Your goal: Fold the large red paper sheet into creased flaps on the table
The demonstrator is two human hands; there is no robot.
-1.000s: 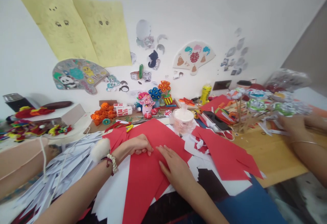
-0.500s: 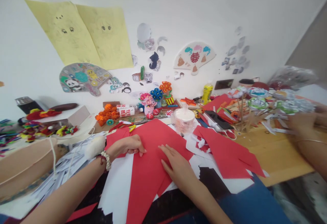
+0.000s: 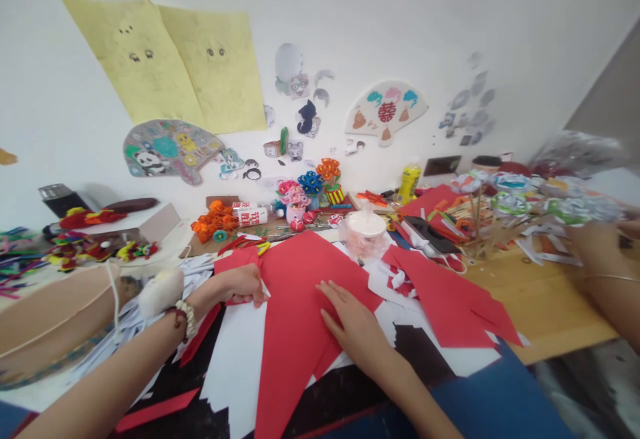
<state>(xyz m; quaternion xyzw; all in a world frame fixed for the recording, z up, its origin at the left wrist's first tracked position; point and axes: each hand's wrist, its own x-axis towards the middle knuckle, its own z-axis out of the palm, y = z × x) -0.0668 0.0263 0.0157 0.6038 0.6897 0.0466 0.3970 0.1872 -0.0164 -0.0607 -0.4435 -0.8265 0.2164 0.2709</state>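
A folded sheet of red paper (image 3: 295,319) lies in front of me over white sheets (image 3: 235,352). My left hand (image 3: 245,284) is closed in a fist at its left edge, fingertips down by the border of red and white; I see nothing in it. A cream scrunchie (image 3: 187,319) and a white fluffy ball (image 3: 161,292) are at that wrist. Fingers stretched out, my right hand (image 3: 353,322) rests flat on the right part of the red sheet. A smaller red paper piece (image 3: 233,262) is behind my left hand.
Another folded red sheet (image 3: 450,299) lies to the right, near a lidded cup (image 3: 367,232) in plastic. Small craft flowers (image 3: 310,185) and a yellow bottle (image 3: 409,182) line the wall. At the far right, another person's hand (image 3: 600,245) is blurred beside paper flowers (image 3: 513,204).
My left fist has slid left across the red sheet to its edge. My right hand has stayed flat on the paper. The view has shifted slightly.
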